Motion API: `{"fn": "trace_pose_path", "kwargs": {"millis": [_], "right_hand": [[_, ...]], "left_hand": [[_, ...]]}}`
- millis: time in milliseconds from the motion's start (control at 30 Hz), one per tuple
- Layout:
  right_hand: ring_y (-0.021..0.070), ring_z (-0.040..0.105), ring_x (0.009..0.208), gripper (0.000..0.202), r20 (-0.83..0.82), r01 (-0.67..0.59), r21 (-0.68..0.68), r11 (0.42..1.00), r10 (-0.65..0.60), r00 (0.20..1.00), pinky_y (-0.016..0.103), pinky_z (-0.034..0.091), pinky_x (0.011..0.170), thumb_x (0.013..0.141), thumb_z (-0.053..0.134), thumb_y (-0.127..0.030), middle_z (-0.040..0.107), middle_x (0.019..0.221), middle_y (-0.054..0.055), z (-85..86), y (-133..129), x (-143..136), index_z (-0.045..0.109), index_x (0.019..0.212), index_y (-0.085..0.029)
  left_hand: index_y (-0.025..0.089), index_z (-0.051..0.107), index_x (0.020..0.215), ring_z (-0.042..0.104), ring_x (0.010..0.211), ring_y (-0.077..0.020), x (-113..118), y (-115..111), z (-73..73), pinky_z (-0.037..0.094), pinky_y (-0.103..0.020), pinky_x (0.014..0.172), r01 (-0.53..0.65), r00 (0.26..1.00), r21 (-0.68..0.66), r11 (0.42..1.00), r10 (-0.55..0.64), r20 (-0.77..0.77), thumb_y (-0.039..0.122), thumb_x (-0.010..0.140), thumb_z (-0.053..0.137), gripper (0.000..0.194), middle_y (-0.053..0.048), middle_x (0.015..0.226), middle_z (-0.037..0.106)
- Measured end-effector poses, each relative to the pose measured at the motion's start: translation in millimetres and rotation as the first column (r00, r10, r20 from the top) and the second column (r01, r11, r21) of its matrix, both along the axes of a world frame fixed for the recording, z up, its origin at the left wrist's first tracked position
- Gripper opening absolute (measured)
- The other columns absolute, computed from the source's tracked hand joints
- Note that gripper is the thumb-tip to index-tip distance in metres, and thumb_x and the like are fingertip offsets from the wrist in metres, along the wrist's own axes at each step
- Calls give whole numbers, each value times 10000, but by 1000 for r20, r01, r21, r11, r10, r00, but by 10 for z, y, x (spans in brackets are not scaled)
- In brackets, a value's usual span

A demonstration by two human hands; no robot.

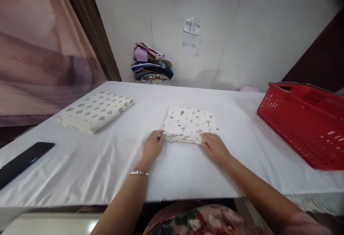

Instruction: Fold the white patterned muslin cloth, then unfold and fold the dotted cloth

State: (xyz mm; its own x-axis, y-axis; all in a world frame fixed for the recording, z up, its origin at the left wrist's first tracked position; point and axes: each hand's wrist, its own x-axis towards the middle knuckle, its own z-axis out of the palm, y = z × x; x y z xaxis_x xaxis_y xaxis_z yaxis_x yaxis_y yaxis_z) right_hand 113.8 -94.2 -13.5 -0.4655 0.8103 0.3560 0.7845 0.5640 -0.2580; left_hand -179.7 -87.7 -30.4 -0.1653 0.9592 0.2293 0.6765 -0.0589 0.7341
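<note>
In the middle of the white-covered table (188, 177) lies a folded white cloth (190, 120) printed with small palm trees and other grey motifs. Its stacked layers show along the near edge. My left hand (154, 145) pinches the near left corner, thumb and fingers closed on the layers. At the near right corner, my right hand (215, 148) grips the edge in the same way, with its fingers on top and the thumb side low. A bracelet (139, 172) circles my left wrist.
A second folded cloth with grey shapes (96, 109) lies at the left, beyond a black phone (25, 161). At the right stands a red plastic basket (301, 123). Folded clothes (152, 64) are piled by the back wall, near paper notes (191, 27). A pink curtain (45, 48) hangs left.
</note>
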Motion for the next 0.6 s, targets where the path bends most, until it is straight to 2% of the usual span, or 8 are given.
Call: {"fn": "trace_pose_path", "kwargs": {"millis": [133,233,367,467,600], "right_hand": [[251,477,1141,356,12,126,46,991,-126,992,443,374,961,901,389,-327,539,1242,85,-163,-128,583,516,1216,-220],[255,485,1148,399,-75,230,23,973,-228,971,438,394,964,890,400,-389,534,1252,103,-272,-189,764,532,1220,-209],[245,465,1177,424,-164,303,-55,951,-308,937,413,383,988,886,394,-396,514,1274,100,-277,-214,733,523,1238,-198],[230,436,1199,392,-160,264,-75,962,-273,949,400,371,1004,885,402,-364,483,1306,81,-211,-204,644,540,1218,-208],[216,439,1188,342,-132,194,-121,974,-209,969,419,363,1011,871,432,-311,512,1278,65,-178,-192,577,578,1168,-226]], "left_hand": [[250,616,1013,586,737,-131,-1,9,-10,475,-262,707,-4,1000,-18,1000,5,20,356,801,480,274,1,945,630],[250,618,1019,591,733,-141,-4,13,-13,476,-264,698,-16,999,-28,999,17,35,416,792,491,309,-2,913,643],[251,629,993,597,759,-154,-3,30,-6,472,-272,716,-31,998,-27,999,32,49,497,790,476,354,-8,926,654],[248,626,985,600,793,-160,-5,48,-5,465,-275,729,-39,997,-40,998,41,63,476,798,470,333,-8,941,657],[245,625,988,607,792,-164,-13,54,-8,463,-272,712,-50,996,-64,997,54,73,460,781,499,324,-11,912,662]]}}
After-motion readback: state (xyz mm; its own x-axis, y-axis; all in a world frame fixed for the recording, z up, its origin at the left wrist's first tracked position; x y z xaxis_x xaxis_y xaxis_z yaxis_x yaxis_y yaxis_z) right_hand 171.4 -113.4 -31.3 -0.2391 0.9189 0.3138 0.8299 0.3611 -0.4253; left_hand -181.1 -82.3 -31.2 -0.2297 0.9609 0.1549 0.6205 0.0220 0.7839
